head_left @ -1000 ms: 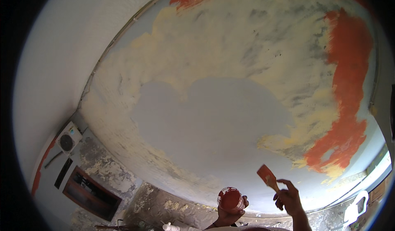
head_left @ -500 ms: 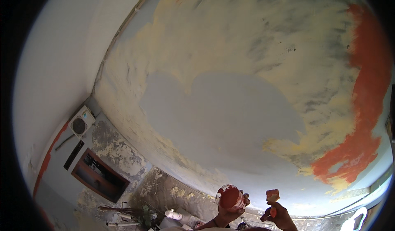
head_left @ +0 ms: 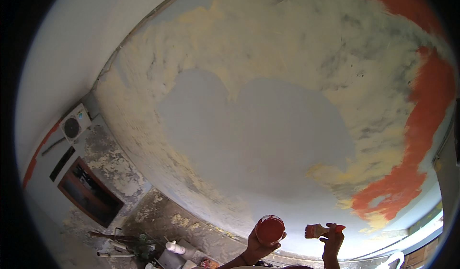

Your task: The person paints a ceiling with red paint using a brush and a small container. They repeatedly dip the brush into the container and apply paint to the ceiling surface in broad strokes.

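Note:
My left hand (head_left: 257, 248) is wrapped round a small round container (head_left: 270, 228) of red paint, low in the middle of the view. To its right, my right hand (head_left: 333, 241) grips a flat paintbrush (head_left: 314, 230), held sideways with its red-stained bristles toward the container, not touching it. Beyond both hands spreads a large wall (head_left: 268, 125) with a grey middle, cream and dark patchy coats around it and bold red-orange paint (head_left: 429, 99) along the top and right.
At left, an air-conditioner unit (head_left: 75, 122) is mounted above a wood-framed window (head_left: 89, 192) on a flaking wall. Pipes (head_left: 109, 253), greenery (head_left: 143, 245) and a white cylindrical object (head_left: 176, 247) lie low at left. A white curved object (head_left: 394, 259) is at lower right.
The brush has turned from upright to sideways, bristles now pointing left toward the container. My left hand stays low with the container. The view has shifted slightly.

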A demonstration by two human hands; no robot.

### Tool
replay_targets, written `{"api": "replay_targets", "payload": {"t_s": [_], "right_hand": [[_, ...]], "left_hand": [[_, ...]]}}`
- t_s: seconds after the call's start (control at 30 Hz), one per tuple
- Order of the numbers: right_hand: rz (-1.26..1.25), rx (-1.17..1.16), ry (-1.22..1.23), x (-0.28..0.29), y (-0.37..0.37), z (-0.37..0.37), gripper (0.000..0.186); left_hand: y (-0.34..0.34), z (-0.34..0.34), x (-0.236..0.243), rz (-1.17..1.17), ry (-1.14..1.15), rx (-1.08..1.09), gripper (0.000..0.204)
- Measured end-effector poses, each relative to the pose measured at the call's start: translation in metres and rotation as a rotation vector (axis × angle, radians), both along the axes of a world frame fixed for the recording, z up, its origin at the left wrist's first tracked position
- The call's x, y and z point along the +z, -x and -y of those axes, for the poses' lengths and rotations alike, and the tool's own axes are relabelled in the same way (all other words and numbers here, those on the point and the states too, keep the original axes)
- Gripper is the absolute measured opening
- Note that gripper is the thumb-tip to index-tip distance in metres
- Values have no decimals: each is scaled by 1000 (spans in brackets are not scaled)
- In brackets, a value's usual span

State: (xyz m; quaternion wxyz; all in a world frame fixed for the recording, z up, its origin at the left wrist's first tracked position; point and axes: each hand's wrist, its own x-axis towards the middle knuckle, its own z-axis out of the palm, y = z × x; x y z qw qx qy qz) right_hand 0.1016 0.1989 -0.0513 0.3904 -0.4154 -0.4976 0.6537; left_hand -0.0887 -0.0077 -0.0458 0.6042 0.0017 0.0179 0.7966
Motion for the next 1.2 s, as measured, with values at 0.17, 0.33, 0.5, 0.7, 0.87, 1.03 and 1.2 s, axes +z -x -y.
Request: {"api": "replay_targets", "payload": {"t_s": [0.17, 0.33, 0.5, 0.7, 0.87, 1.03, 1.2], "right_hand": [[-279, -104, 355, 18, -7, -9, 48], [-394, -44, 327, 30, 1, -12, 17], [-140, 92, -138, 73, 12, -5, 6], [-726, -87, 1, 130, 22, -29, 9], [-960, -174, -653, 278, 41, -74, 16], [-970, -173, -1320, 441, 101, -83, 21], [-1146, 62, -1245, 522, 160, -73, 18]], "left_hand": [[8, 3, -20, -60, 36, 47, 75], [17, 7, -25, -39, 116, 63, 87], [26, 9, -44, -103, 59, 17, 83], [28, 0, -61, -17, -81, -11, 81], [13, 1, -26, 26, -49, 0, 78], [9, -1, -16, 36, -91, -13, 76], [12, -3, -19, -2, -66, -2, 75]]}}
